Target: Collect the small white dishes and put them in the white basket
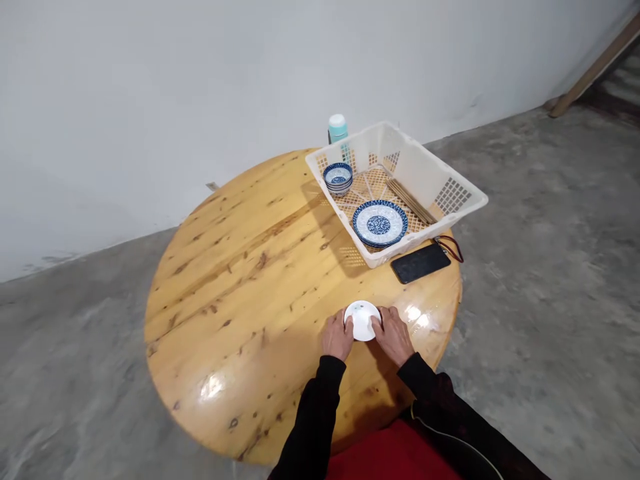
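A small white dish (363, 319) lies upside down on the round wooden table (240, 280), near its front edge. My left hand (337, 336) grips the dish's left rim and my right hand (393, 335) grips its right rim, fingers curled on it. Both arms wear black sleeves. Beyond them, a white plastic basket (450, 193) sits at the table's far right. It holds a stack of blue-patterned plates (379, 223), stacked blue-patterned small bowls (338, 177) and chopsticks (410, 200).
A black phone (420, 262) with a dark red cable lies just in front of the basket. A teal and white bottle (337, 128) stands behind the basket. Around the table are a grey concrete floor and a white wall.
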Motion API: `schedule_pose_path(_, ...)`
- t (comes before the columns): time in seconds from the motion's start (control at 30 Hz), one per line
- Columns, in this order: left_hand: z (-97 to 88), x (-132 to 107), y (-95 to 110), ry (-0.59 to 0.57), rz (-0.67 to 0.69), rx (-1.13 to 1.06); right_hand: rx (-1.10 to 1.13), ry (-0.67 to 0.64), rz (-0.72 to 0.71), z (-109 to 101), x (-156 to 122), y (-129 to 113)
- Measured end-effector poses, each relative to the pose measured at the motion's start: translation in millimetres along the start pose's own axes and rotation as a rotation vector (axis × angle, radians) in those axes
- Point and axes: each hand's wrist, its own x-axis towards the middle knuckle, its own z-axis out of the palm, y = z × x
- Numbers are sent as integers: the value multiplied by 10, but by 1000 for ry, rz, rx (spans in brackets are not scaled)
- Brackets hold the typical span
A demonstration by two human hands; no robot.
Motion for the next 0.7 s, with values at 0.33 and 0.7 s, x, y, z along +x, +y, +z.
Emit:
schedule_pose_path(0.33, -9, 117, -98, -278, -136, -393, 141, -172, 60, 20, 27, -21)
schedule_pose_path(0.7, 111, 99, -102, -309, -276, -716, 185, -134, 58, -2, 19, 32)
